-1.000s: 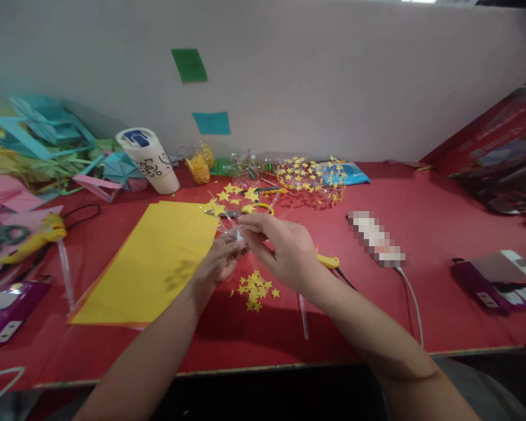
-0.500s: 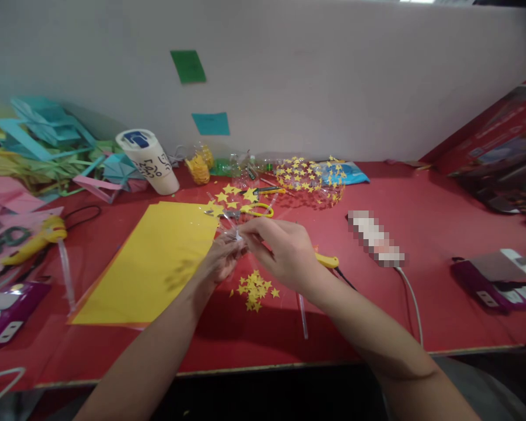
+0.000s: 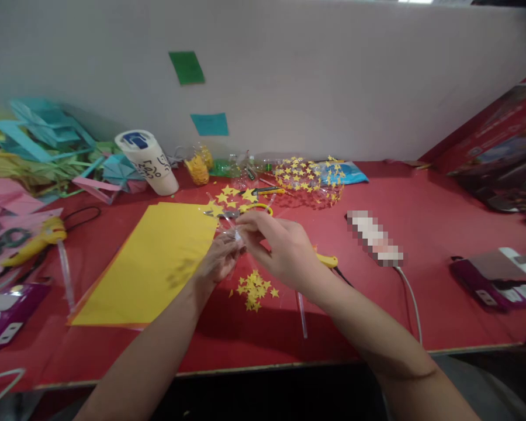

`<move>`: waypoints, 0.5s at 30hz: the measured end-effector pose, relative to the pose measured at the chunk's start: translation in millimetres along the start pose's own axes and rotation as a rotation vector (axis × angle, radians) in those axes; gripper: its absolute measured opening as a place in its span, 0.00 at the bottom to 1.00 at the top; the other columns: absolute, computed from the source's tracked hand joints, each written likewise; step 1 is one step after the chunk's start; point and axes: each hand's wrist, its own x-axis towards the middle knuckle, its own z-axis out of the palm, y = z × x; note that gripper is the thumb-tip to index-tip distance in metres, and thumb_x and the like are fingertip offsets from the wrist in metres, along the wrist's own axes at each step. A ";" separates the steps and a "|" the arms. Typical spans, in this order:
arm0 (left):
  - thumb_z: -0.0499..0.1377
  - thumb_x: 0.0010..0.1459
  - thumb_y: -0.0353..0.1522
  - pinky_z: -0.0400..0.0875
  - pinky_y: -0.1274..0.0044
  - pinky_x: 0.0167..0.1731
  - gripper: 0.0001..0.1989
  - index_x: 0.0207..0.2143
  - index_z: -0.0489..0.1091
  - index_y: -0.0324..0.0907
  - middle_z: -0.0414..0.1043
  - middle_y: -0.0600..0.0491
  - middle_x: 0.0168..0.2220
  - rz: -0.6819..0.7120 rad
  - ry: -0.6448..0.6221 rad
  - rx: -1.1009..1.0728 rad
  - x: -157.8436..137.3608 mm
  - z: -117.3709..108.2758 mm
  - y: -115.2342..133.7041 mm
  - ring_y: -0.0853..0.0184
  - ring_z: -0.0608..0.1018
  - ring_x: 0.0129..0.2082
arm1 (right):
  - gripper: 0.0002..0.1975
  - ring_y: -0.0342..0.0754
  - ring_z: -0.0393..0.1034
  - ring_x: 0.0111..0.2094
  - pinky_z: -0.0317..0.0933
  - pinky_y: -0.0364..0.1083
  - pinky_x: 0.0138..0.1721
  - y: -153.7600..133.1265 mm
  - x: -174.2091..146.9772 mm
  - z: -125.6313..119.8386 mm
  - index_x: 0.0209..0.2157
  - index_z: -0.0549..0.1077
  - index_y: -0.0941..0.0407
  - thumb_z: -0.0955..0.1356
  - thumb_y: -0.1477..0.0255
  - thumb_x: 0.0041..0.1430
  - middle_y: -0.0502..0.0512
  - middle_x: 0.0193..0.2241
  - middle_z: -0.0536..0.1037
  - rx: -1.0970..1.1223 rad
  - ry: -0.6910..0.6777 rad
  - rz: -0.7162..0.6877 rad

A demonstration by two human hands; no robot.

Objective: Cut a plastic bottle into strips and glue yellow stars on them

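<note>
My left hand [image 3: 219,257] is closed round a clear plastic piece [image 3: 238,235] above the middle of the table. At its upper end my right hand [image 3: 280,245] pinches with thumb and forefinger; the exact shape of the piece and anything tiny between the fingertips cannot be made out. Just below both hands lies a pile of small yellow paper stars [image 3: 255,287]. Larger yellow stars [image 3: 222,197] are spread beyond, by yellow-handled scissors [image 3: 267,208]. To the left, yellow paper sheets [image 3: 149,263] lie beneath my left forearm.
A yellow-handled tool [image 3: 327,260] with a cord is partly behind my right hand. Clear sticks [image 3: 303,316] lie nearby. Star-covered clear plastic [image 3: 300,174], a white tumbler [image 3: 149,164] and folded papers [image 3: 48,131] line the back. A yellow glue gun [image 3: 35,242] rests left, a cabled phone [image 3: 374,237] right.
My right hand has shifted very slightly left and up, its fingers still at the clear plastic piece. My left hand keeps its hold. The stars and tools have not moved.
</note>
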 end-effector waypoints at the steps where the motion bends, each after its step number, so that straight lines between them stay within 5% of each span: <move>1: 0.72 0.38 0.33 0.68 0.82 0.27 0.13 0.26 0.73 0.39 0.71 0.58 0.22 -0.002 -0.002 0.003 -0.1 0.7 0.4 0.73 0.73 0.25 | 0.11 0.41 0.72 0.32 0.64 0.40 0.34 0.0 -0.1 -0.4 0.44 0.68 0.59 0.58 0.73 0.65 0.55 0.35 0.79 0.007 -0.003 -0.005; 6: 0.73 0.35 0.34 0.67 0.81 0.25 0.15 0.23 0.71 0.39 0.69 0.58 0.20 -0.007 0.032 0.033 0.2 1.0 0.4 0.73 0.72 0.23 | 0.09 0.43 0.71 0.29 0.63 0.42 0.31 0.8 0.5 -2.3 0.37 0.69 0.57 0.58 0.73 0.64 0.54 0.31 0.78 -0.045 -0.035 0.007; 15: 0.71 0.39 0.32 0.69 0.80 0.30 0.13 0.29 0.74 0.38 0.74 0.54 0.28 0.020 0.035 0.061 3.6 -6.3 -5.3 0.71 0.75 0.28 | 0.10 0.43 0.74 0.34 0.66 0.42 0.34 3.3 2.4 -3.4 0.45 0.67 0.55 0.61 0.75 0.62 0.53 0.36 0.80 0.038 -0.024 0.059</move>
